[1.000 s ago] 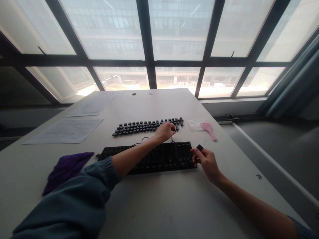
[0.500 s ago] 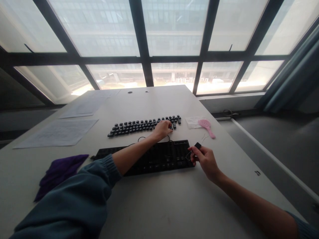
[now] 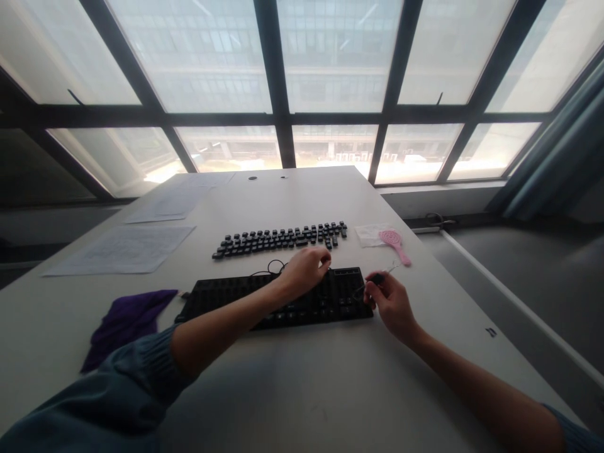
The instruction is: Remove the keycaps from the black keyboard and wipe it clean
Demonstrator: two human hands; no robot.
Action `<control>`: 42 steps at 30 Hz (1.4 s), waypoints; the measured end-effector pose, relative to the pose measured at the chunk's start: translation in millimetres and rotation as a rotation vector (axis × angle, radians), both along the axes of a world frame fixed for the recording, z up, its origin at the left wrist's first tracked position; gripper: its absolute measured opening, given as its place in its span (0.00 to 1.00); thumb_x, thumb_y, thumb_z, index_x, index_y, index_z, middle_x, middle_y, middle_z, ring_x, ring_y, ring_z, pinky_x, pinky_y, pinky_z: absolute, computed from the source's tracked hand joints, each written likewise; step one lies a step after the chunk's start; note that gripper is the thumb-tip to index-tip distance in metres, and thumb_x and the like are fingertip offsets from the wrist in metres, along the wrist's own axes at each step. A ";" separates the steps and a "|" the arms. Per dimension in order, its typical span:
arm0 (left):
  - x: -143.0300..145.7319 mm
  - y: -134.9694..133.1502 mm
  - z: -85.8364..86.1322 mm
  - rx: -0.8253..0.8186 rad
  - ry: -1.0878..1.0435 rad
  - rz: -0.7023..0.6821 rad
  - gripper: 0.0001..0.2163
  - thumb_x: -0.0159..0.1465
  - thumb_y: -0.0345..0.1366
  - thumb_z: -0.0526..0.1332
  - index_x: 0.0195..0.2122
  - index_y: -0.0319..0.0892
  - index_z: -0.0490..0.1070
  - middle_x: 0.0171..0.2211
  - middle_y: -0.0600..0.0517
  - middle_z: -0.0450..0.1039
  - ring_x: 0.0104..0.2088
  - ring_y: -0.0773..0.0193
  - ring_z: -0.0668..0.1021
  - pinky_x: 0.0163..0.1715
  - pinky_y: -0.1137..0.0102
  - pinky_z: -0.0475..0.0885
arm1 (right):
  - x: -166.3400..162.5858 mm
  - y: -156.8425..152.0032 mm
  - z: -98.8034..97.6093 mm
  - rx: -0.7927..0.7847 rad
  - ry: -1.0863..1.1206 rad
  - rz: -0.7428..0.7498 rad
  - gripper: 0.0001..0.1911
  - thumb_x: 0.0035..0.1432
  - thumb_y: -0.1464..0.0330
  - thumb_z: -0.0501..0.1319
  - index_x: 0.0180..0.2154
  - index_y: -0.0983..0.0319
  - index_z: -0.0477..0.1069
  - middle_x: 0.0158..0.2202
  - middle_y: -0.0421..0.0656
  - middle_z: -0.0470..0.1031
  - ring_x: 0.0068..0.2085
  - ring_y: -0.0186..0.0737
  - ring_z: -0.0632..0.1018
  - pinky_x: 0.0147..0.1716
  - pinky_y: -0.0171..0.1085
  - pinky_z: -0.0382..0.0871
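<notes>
A black keyboard (image 3: 245, 301) lies across the middle of the white table (image 3: 302, 377). Behind it sit rows of loose black keycaps (image 3: 278, 240). My left hand (image 3: 306, 270) hovers over the keyboard's right half with its fingers pinched together; what they hold is too small to make out. My right hand (image 3: 391, 302) is at the keyboard's right end, closed on a small black tool (image 3: 376, 279) with a wire loop.
A pink brush (image 3: 395, 244) lies on a clear plastic bag at the right. A purple cloth (image 3: 127, 319) is left of the keyboard. Paper sheets (image 3: 123, 248) lie at the far left. A thin black cable (image 3: 271, 267) curls behind the keyboard. Windows stand beyond the table.
My left hand has drawn back from the keycap rows to above the keyboard. My right hand has stayed at the keyboard's right end with the tool.
</notes>
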State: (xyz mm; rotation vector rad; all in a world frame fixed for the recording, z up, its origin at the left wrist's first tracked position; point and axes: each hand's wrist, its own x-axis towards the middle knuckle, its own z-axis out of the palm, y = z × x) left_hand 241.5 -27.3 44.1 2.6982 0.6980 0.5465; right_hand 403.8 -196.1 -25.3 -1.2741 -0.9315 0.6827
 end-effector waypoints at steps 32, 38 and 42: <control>-13.1 -61.0 -46.2 -0.126 -0.108 -0.186 0.08 0.62 0.36 0.66 0.41 0.42 0.76 0.38 0.49 0.73 0.41 0.58 0.74 0.43 0.66 0.71 | 4.7 16.9 16.8 -0.140 -0.515 0.229 0.07 0.61 0.65 0.61 0.33 0.62 0.73 0.27 0.40 0.72 0.29 0.38 0.72 0.30 0.36 0.65; -10.8 -60.4 -46.8 -0.111 -0.093 -0.165 0.07 0.61 0.38 0.67 0.40 0.43 0.78 0.39 0.49 0.75 0.42 0.57 0.75 0.44 0.66 0.71 | -5.0 9.5 15.8 -0.041 -0.686 0.203 0.06 0.63 0.68 0.59 0.33 0.61 0.72 0.31 0.42 0.74 0.31 0.40 0.71 0.31 0.36 0.64; -7.8 -61.0 -49.1 -0.097 -0.056 -0.116 0.08 0.61 0.42 0.68 0.36 0.44 0.79 0.38 0.50 0.75 0.41 0.57 0.75 0.41 0.67 0.70 | -8.1 9.9 10.7 0.026 -0.679 0.203 0.09 0.64 0.68 0.58 0.31 0.61 0.72 0.31 0.43 0.73 0.32 0.41 0.72 0.33 0.37 0.66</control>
